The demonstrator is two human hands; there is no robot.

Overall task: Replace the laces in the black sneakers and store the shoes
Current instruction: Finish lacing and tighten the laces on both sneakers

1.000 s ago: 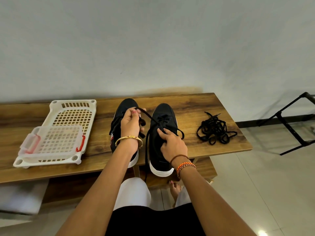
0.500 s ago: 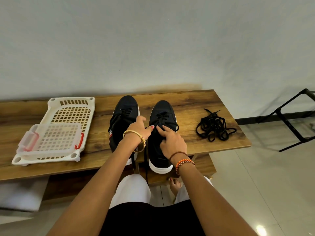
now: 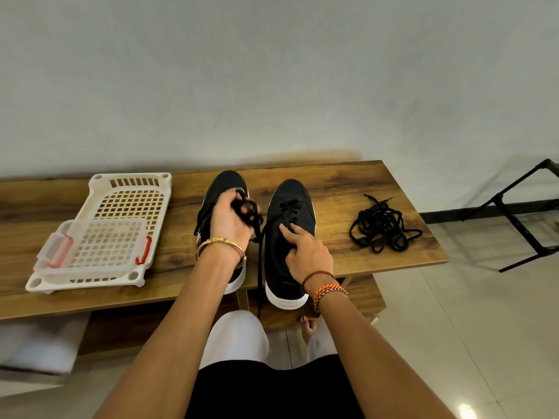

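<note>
While both sneakers stand side by side mid-bench, toes to the wall edge, the left hand (image 3: pixel 230 220) hovers over the left sneaker (image 3: pixel 223 189), fingers curled round a bunched black lace (image 3: pixel 246 208). The right hand (image 3: pixel 305 252) rests on the right sneaker (image 3: pixel 290 207), forefinger out on its lacing, holding nothing. Loose lace pile (image 3: pixel 381 226) near the bench's right end; white basket (image 3: pixel 121 225) at the left.

Black white-soled sneakers (image 3: pixel 289 237), black laces (image 3: pixel 382 226), white basket (image 3: pixel 127 189), red-clasped.
</note>
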